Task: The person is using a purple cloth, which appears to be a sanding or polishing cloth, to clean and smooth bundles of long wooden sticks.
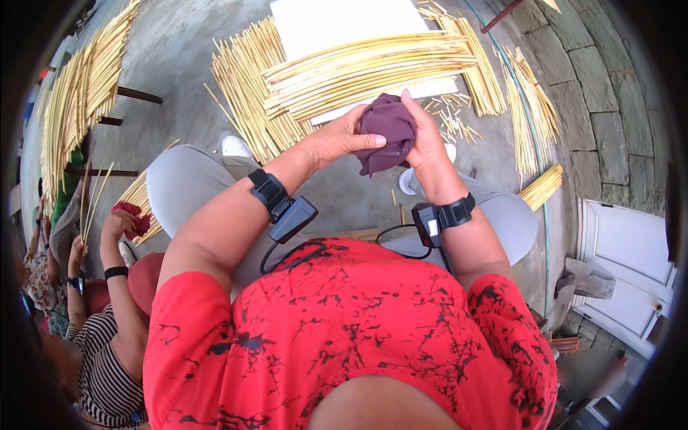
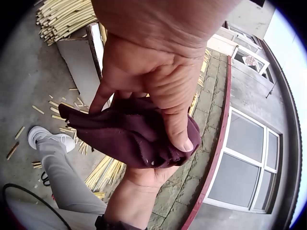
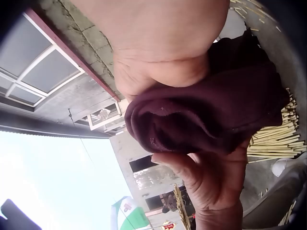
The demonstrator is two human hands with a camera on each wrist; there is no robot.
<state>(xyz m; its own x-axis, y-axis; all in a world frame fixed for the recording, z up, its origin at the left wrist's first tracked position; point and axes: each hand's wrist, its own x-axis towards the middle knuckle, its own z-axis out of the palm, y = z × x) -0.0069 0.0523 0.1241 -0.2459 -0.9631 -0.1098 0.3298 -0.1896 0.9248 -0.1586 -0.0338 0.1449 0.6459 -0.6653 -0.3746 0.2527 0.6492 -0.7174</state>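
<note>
A crumpled dark purple cloth (image 1: pixel 388 134) is held up between both hands, above the knees. My left hand (image 1: pixel 342 136) grips its left side, thumb laid across the front; in the left wrist view that thumb presses on the folded cloth (image 2: pixel 139 132). From the other side my right hand (image 1: pixel 424 136) holds the cloth against its palm, thumb upward. Folds bunch into a rounded end of the cloth (image 3: pixel 192 120) in the right wrist view, and they hide several fingertips.
Ahead lies a layer of pale stalks (image 1: pixel 373 68) across a white board (image 1: pixel 344 21). More stalk bundles (image 1: pixel 251 86) flank it, and short cut pieces (image 1: pixel 455 122) litter the floor. On the left, another person (image 1: pixel 118 337) sits holding a red cloth (image 1: pixel 131 218) near a slanted stalk stack (image 1: pixel 86 93).
</note>
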